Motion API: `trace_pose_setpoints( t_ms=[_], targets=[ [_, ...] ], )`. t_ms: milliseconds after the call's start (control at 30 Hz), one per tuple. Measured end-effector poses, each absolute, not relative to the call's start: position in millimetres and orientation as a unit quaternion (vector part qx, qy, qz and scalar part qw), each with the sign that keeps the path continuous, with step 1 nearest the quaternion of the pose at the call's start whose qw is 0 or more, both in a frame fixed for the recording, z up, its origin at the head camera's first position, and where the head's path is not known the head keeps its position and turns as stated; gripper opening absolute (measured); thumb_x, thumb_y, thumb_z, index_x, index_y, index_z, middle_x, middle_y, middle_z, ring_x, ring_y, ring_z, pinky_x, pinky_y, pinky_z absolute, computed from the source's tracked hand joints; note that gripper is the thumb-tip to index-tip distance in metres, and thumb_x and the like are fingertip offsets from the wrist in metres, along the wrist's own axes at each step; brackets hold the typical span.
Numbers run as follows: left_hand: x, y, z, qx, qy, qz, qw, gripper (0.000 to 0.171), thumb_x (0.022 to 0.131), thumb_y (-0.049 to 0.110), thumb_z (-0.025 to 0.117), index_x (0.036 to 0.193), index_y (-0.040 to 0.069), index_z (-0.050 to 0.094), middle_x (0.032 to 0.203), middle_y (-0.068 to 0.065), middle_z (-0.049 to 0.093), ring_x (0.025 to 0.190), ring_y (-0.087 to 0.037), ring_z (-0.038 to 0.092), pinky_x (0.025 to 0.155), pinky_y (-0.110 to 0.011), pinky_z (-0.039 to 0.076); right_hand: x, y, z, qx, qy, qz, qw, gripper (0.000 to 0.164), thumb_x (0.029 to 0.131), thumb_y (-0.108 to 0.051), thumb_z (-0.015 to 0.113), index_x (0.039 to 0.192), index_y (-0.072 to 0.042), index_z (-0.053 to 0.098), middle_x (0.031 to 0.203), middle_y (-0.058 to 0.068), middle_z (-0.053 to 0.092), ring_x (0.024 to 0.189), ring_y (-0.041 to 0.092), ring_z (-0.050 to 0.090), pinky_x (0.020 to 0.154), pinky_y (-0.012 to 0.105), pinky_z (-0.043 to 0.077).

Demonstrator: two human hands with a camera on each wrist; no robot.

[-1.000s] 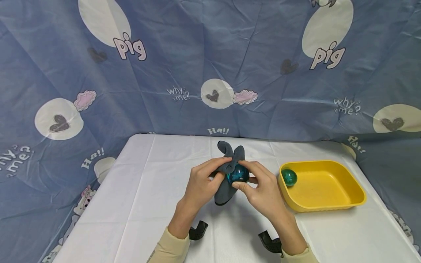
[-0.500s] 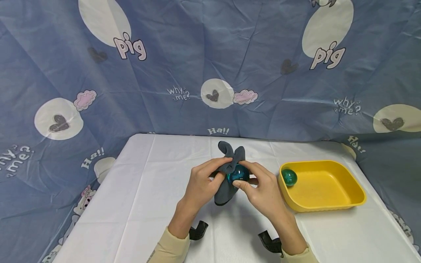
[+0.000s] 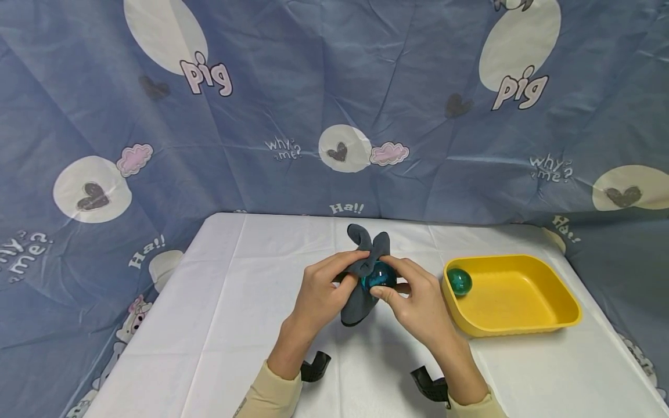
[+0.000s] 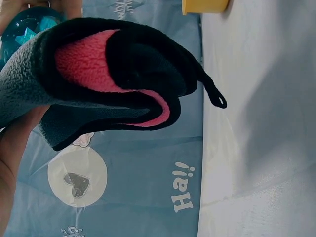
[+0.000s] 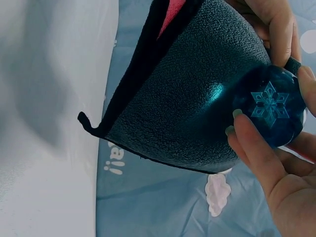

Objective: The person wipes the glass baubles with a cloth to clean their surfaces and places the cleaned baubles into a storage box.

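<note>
In the head view, my left hand [image 3: 324, 285] pinches a grey towel [image 3: 357, 306], bunched up over the table. Its black edging, hanging loop and pink inner side show in the left wrist view, where the towel [image 4: 89, 61] folds over. Fingers and thumb of my right hand [image 3: 420, 299] grip a shiny teal ball [image 3: 384, 275] against the towel. A snowflake pattern marks the ball [image 5: 270, 104] in the right wrist view. Part of the ball's left side is hidden by the cloth in the head view.
A yellow plastic tub [image 3: 517, 299] stands on the right of the white-covered table [image 3: 251, 302]. Inside its left end lies a green ball [image 3: 460, 282]. Behind the table hangs a blue printed curtain [image 3: 282, 93]. Black wrist mounts [image 3: 430, 385] sit at both wrists.
</note>
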State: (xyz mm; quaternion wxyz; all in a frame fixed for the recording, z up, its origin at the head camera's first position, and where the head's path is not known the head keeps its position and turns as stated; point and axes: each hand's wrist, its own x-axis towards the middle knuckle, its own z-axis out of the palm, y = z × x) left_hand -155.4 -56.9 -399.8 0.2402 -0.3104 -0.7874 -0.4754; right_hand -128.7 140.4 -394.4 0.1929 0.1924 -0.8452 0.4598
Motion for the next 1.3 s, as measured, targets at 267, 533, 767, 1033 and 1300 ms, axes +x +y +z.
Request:
trace_pose_setpoints(
  t_ms=[267,533,767,1033,1300],
  targets=[
    [-155.4,-56.5,-399.1,-0.310,-0.785,-0.479,0.241,0.037,0.094,0.002,0.060,0.125,0.019,0.069,0.119,-0.001,0.072,0.099,-0.011,0.072,0.071,-0.015,0.058,-129.2,140.7,-395.1,0.204,-0.839,0.464,0.197,0.053,0.082,-0.028,0.081,0.130,-0.016,0.064,0.111,-0.003,0.069,0.099,0.011,0.068,0.077,0.019,0.059],
    [-155.4,-56.7,-399.2,-0.311,-0.785,-0.478,0.243,0.037,0.094,0.001,0.060,0.125,0.019,0.069,0.118,-0.001,0.073,0.098,-0.011,0.072,0.071,-0.015,0.057,-129.6,141.0,-395.5,0.214,-0.835,0.469,0.195,0.054,0.082,-0.028,0.081,0.131,-0.015,0.063,0.112,-0.002,0.068,0.101,0.012,0.068,0.078,0.020,0.059],
    [-155.4,-57.2,-398.9,-0.311,-0.786,-0.477,0.242,0.037,0.094,0.002,0.059,0.125,0.019,0.069,0.118,-0.001,0.072,0.097,-0.010,0.072,0.071,-0.015,0.058,-129.3,141.0,-394.5,0.220,-0.833,0.468,0.196,0.056,0.080,-0.028,0.083,0.131,-0.015,0.063,0.112,-0.003,0.067,0.100,0.010,0.068,0.079,0.020,0.059],
    [-155.4,-57.3,-399.0,-0.312,-0.785,-0.476,0.244,0.037,0.093,0.001,0.060,0.125,0.019,0.069,0.118,-0.001,0.073,0.097,-0.010,0.072,0.071,-0.015,0.057,-128.5,140.3,-394.4,0.225,-0.833,0.465,0.200,0.058,0.079,-0.027,0.083,0.132,-0.016,0.063,0.114,-0.002,0.067,0.103,0.011,0.067,0.080,0.023,0.060],
    [-156.1,-57.8,-398.9,-0.313,-0.786,-0.473,0.247,0.037,0.093,0.002,0.059,0.125,0.019,0.069,0.118,-0.001,0.073,0.095,-0.009,0.072,0.069,-0.015,0.057,-128.0,140.0,-393.7,0.227,-0.840,0.448,0.207,0.060,0.079,-0.026,0.084,0.133,-0.016,0.062,0.116,-0.003,0.066,0.105,0.010,0.067,0.081,0.023,0.060]
  ],
)
